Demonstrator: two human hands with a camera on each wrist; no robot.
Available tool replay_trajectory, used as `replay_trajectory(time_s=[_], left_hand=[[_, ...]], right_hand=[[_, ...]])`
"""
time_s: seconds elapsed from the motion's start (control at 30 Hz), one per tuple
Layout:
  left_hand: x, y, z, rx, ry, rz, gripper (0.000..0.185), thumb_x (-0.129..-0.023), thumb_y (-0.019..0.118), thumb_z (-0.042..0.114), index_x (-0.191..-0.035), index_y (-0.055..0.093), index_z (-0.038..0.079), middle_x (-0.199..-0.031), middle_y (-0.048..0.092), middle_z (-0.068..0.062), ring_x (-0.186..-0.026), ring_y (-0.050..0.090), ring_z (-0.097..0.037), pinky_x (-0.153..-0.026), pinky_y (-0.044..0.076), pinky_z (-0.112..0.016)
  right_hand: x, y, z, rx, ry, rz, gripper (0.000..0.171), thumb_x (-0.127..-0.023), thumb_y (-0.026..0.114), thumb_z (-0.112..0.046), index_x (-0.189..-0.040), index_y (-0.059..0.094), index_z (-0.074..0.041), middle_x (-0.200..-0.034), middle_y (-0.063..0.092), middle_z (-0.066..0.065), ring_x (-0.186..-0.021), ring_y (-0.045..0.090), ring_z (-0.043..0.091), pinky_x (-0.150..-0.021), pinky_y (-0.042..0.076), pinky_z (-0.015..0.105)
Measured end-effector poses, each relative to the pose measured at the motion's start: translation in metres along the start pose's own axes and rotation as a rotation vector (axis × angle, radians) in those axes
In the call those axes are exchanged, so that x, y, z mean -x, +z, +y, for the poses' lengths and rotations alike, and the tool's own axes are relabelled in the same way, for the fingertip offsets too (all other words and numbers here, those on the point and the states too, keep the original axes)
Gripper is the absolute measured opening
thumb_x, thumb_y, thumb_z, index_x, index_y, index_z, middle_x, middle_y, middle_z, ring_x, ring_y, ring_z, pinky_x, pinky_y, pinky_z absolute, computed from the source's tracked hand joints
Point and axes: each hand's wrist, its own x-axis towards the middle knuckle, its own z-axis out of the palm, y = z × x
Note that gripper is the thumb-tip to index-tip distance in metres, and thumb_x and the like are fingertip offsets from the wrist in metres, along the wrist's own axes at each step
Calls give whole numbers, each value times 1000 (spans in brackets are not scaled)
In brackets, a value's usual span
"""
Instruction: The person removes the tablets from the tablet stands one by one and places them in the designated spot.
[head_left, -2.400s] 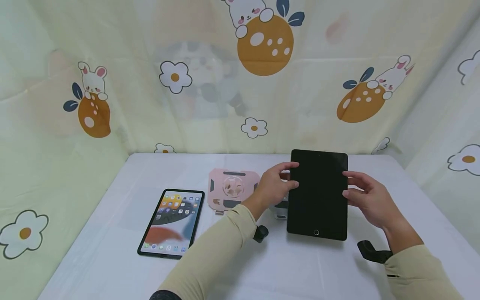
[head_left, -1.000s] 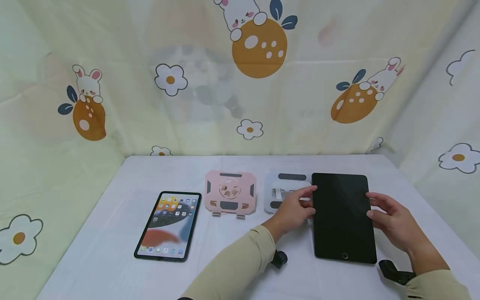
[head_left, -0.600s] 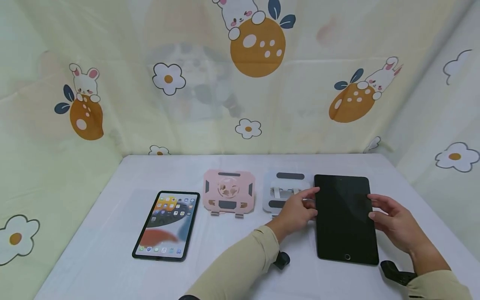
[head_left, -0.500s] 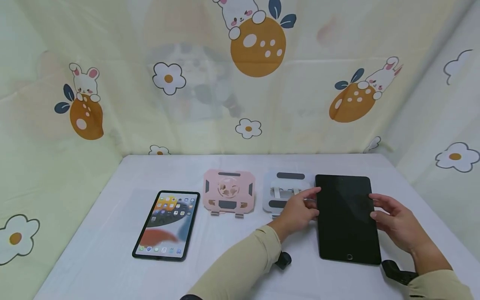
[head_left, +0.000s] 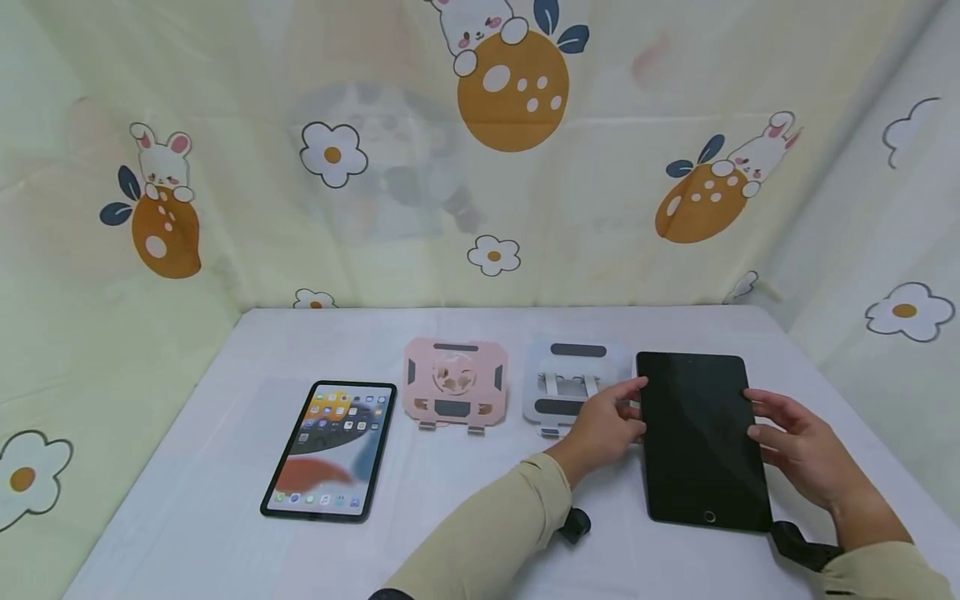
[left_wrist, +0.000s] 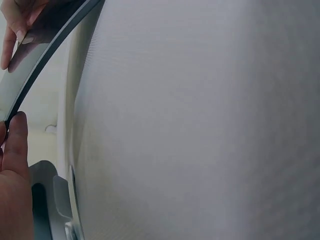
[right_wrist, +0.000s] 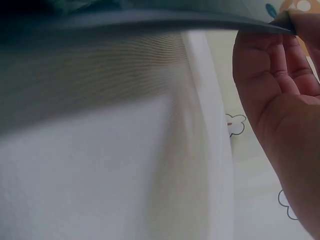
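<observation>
A black tablet (head_left: 701,442) with a dark screen and a round home button is at the right of the table. My left hand (head_left: 607,423) pinches its left edge and my right hand (head_left: 806,450) pinches its right edge. In the right wrist view, the tablet's edge (right_wrist: 150,22) sits above the white cloth with a gap below, the fingers curled at its side. The left wrist view shows the tablet's rim (left_wrist: 37,67) between thumb and fingers. Just left of my left hand lies a pale blue folding stand (head_left: 573,358), its lower right corner hidden by that hand.
A pink stand (head_left: 456,379) with dark grey pads lies left of the blue one. Farther left is a second tablet (head_left: 330,450) with its home screen lit. A patterned curtain (head_left: 405,275) rises behind the white table (head_left: 187,517).
Both hands have carried the black tablet rightward and toward me, lately only slightly. The blue stand, mostly covered at first, now shows. The pink stand and lit tablet stay in place.
</observation>
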Motion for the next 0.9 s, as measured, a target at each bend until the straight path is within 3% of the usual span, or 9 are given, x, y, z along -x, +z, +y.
replay_trajectory(time_s=[0.2, 0.43, 0.77, 0.9], left_hand=[[0, 3, -2, 5, 6, -9, 61, -88, 64, -14, -137, 63, 21, -105, 58, 12, -89, 62, -9, -72, 56, -22], [2, 5, -3, -54, -10, -15, 60, -90, 66, -10, -139, 61, 25, -110, 58, 14, -90, 58, -6, -73, 54, -20], [3, 3, 0, -76, -38, -45, 60, -89, 73, -2, -140, 60, 26, -115, 59, 15, -87, 55, -3, -72, 54, -20], [5, 3, 2, -81, -60, -42, 58, -88, 74, 0, -139, 61, 26, -112, 60, 14, -87, 55, -4, -71, 53, -22]], right_hand=[[1, -2, 1, 29, 23, 17, 47, -100, 53, 5, -127, 61, -32, -111, 59, -16, -91, 61, 3, -72, 52, 19], [3, -6, 1, 42, 54, 1, 46, -101, 54, 2, -132, 57, -31, -116, 57, -18, -96, 61, 2, -73, 54, 22], [4, -8, 0, 199, 113, 11, 46, -103, 56, -9, -141, 46, -31, -122, 45, -20, -100, 56, -6, -75, 52, 20], [6, -9, 1, 213, 106, 9, 48, -103, 56, -9, -145, 43, -30, -125, 40, -19, -101, 54, -10, -77, 51, 17]])
